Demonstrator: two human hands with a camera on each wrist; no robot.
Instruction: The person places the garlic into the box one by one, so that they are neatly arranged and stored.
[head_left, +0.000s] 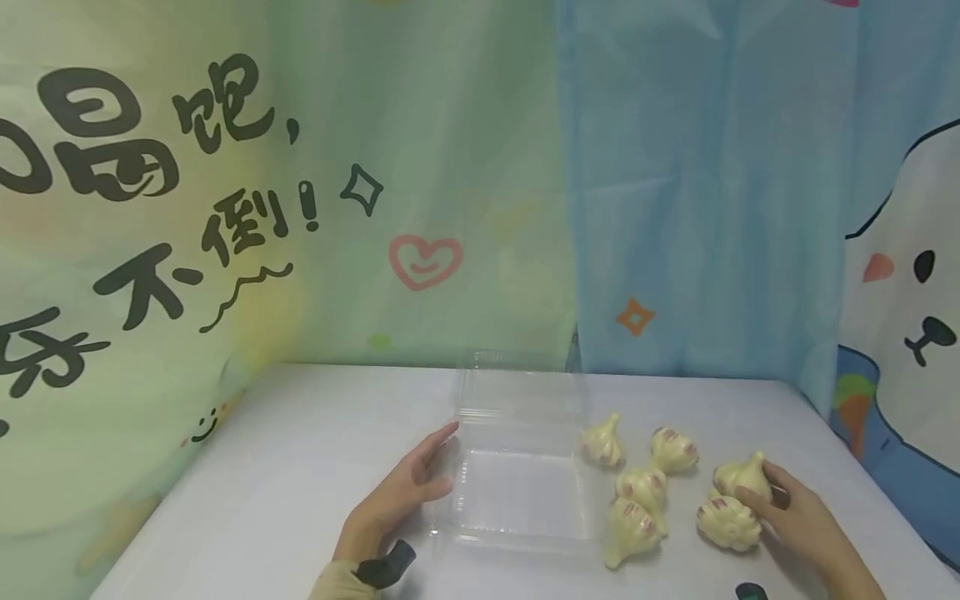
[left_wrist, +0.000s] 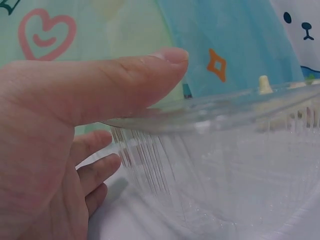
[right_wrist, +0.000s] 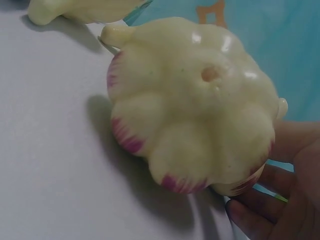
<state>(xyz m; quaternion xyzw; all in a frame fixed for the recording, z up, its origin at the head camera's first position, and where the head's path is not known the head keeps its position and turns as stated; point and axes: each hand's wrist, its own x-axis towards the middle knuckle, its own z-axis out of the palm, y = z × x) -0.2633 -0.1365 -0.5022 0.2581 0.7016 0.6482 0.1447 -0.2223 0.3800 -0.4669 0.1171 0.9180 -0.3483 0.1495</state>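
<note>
Clear container (head_left: 517, 496) open, six garlic bulbs (head_left: 642, 487) outside it

A green-and-blue curtain (head_left: 480, 150) fills the background; its bold Chinese lettering includes "吧", "不" and "倒!", with other characters cut off or hard to read. Before it is a white bench (head_left: 337, 425). The container sits there, lid (head_left: 521, 387) folded back, base without a bulb; no brand or label shows. Work looks barely begun: the container is open, but all the bulbs remain to its right. The left hand (head_left: 401, 492) rests at its left edge, thumb over the rim, fingers apart. The right hand (head_left: 806, 510) is clamped on the farther bulb (head_left: 735, 477) of the rightmost pair.
</note>
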